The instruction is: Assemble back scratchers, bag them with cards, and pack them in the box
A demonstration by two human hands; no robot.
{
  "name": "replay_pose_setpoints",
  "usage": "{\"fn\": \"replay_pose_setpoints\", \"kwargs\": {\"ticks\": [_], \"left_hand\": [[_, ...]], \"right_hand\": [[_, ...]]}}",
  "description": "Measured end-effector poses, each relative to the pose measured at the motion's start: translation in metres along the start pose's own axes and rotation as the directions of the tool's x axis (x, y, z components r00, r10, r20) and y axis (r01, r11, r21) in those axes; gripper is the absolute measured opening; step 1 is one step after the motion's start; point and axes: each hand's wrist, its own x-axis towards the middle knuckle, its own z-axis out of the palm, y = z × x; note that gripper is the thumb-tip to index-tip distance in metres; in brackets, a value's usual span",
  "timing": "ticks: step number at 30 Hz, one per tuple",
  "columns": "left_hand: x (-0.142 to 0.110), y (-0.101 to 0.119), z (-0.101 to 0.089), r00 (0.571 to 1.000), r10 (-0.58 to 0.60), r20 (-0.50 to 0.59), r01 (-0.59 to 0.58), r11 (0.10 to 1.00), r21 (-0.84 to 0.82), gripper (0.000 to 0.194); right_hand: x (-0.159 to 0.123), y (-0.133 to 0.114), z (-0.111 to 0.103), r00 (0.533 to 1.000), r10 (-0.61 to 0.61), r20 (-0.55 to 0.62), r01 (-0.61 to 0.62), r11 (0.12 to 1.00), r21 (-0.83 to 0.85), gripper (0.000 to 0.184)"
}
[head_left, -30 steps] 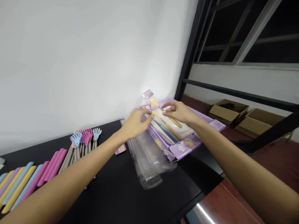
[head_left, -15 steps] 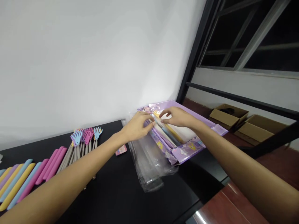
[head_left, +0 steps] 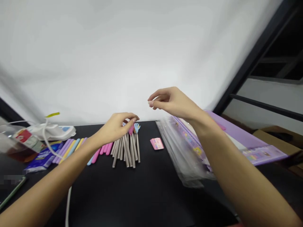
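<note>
Taking the pink cards [head_left: 157, 143] as reference, the metal rods [head_left: 132, 151] are lying just to their left, long axes running near to far, claw-like heads [head_left: 137, 127] at the far end. The left hand [head_left: 115, 126], the nearer one, is bending over those heads; whether it is gripping one cannot be told. The right hand [head_left: 172, 100] is hanging above the cards, fingers loosely parted, holding nothing visible.
</note>
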Motion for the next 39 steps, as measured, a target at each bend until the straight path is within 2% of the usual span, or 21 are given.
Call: {"fn": "replay_pose_setpoints", "kwargs": {"ticks": [3,6,8,11,16,20,25,30,34,37,39], "left_hand": [[-0.034,-0.024,0.001,0.998,-0.021,-0.051,0.023,0.999,0.045,0.026],[-0.063,-0.045,0.011,0.99,-0.043,-0.138,0.057,0.993,0.102,0.027],[-0.076,-0.052,0.017,0.992,-0.008,-0.125,0.029,0.985,0.167,0.028],[-0.083,-0.052,0.019,0.998,0.02,-0.06,-0.004,0.967,0.255,0.031],[-0.083,-0.04,0.018,0.999,-0.049,0.003,0.045,0.935,0.352,0.033],[-0.082,-0.039,0.017,0.988,-0.147,-0.038,0.151,0.928,0.34,0.036],[-0.08,-0.054,0.003,0.964,-0.235,-0.127,0.264,0.912,0.314,0.033],[-0.081,-0.072,-0.017,0.941,-0.307,-0.146,0.337,0.897,0.287,0.03],[-0.084,-0.082,-0.031,0.935,-0.314,-0.165,0.35,0.892,0.287,0.026],[-0.087,-0.086,-0.035,0.934,-0.344,-0.095,0.356,0.89,0.283,0.02],[-0.089,-0.087,-0.035,0.926,-0.374,-0.048,0.368,0.873,0.319,0.018]], "right_hand": [[-0.004,-0.002,0.044,0.998,0.016,-0.065,-0.01,0.996,0.091,0.016],[-0.018,0.017,0.087,0.989,0.147,0.021,-0.148,0.988,0.046,0.016],[-0.03,0.033,0.108,0.973,0.231,0.015,-0.23,0.971,-0.066,0.012],[-0.047,0.05,0.125,0.963,0.267,0.013,-0.258,0.939,-0.227,0.009],[-0.058,0.053,0.135,0.936,0.345,0.066,-0.32,0.915,-0.246,0.026],[-0.055,0.054,0.136,0.895,0.439,0.085,-0.419,0.89,-0.179,0.032],[-0.05,0.056,0.128,0.847,0.523,0.1,-0.527,0.849,0.027,0.039],[-0.049,0.042,0.125,0.87,0.485,0.089,-0.483,0.803,0.35,0.044],[-0.05,0.031,0.128,0.874,0.452,0.176,-0.466,0.681,0.565,0.03],[-0.05,0.031,0.13,0.859,0.457,0.231,-0.485,0.58,0.655,0.018],[-0.05,0.032,0.131,0.854,0.459,0.246,-0.492,0.554,0.672,0.016]]}}
